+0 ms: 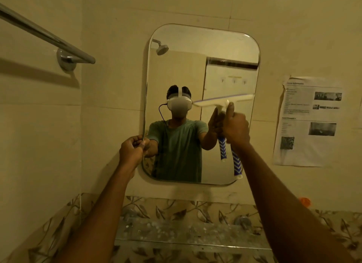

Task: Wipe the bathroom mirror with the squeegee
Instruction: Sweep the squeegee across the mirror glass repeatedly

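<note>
A rounded rectangular mirror (195, 47) hangs on the tiled wall ahead. My right hand (236, 127) is shut on the squeegee (223, 101), which has a white blade head and a blue-and-white patterned handle sticking out below my fist. The blade lies almost level against the glass on the mirror's right half, about mid-height. My left hand (131, 150) pinches the mirror's left edge near its lower corner. The glass reflects a person in a green shirt, both hands and the squeegee.
A chrome towel bar (49, 35) juts from the left wall at upper left. A printed paper sheet (307, 121) is stuck on the wall right of the mirror. A glass shelf (186, 233) on metal brackets runs below, against leaf-patterned tiles.
</note>
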